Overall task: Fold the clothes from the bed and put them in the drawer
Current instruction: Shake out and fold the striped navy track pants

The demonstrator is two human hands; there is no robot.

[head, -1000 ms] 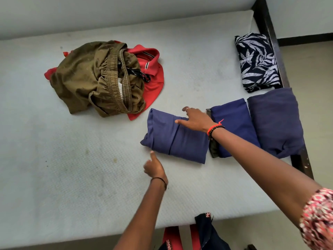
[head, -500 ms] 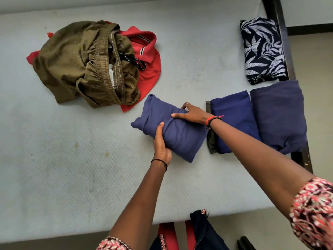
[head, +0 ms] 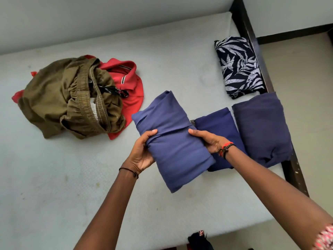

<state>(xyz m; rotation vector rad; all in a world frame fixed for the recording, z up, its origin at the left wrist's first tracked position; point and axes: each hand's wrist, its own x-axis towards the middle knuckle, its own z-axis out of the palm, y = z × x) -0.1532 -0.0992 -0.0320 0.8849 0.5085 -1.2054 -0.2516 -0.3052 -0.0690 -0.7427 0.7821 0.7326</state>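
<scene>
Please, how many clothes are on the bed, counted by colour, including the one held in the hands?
Blue folded clothes: 3
Olive shorts: 1
Red shirt: 1
Black-and-white leaf-print cloth: 1
Total: 6

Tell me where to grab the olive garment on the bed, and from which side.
Probably the ribbed elastic waistband, from above: it lies exposed on top of the crumpled olive garment, a firm edge to pinch. Lift straight up; the heap overlaps the red polo, which may drag along.
</scene>
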